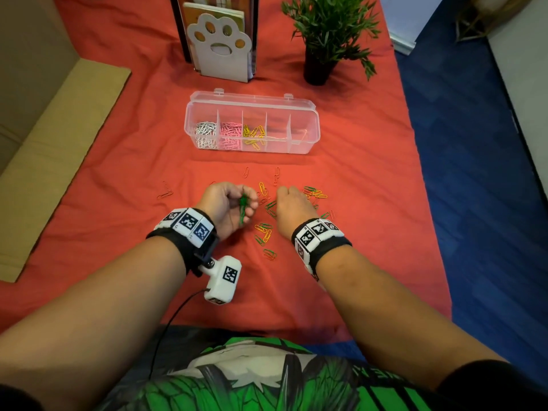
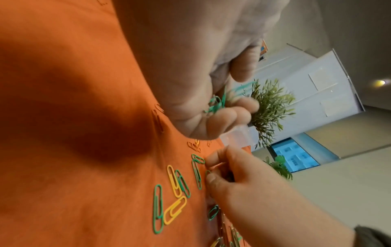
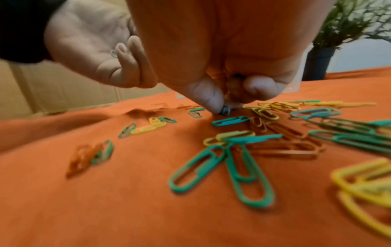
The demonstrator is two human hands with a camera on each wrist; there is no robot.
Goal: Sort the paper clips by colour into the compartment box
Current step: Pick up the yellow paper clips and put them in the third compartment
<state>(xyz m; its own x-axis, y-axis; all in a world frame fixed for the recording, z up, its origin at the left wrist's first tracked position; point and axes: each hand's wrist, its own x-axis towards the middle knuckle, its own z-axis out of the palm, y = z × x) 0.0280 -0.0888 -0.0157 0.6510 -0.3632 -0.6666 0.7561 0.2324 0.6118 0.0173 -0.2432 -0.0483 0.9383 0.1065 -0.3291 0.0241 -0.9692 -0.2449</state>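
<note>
My left hand (image 1: 234, 201) is curled around a small bunch of green paper clips (image 1: 243, 208), also visible as the green clips (image 2: 215, 104) in the left wrist view. Just to the right, my right hand (image 1: 290, 201) reaches down to the red cloth; its thumb and forefinger pinch one green clip (image 3: 226, 110) lying there. Loose green, yellow and red clips (image 1: 264, 232) are scattered around and between both hands. Further back stands the clear compartment box (image 1: 310, 143), lid open, with white, pink and yellow clips in its three left compartments.
A paw-shaped bookend with books (image 1: 221, 46) and a potted plant (image 1: 323, 40) stand behind the box. Cardboard (image 1: 53, 143) lies along the left. The table's right edge drops to blue floor (image 1: 474, 173). A few red clips (image 1: 166, 192) lie apart at the left.
</note>
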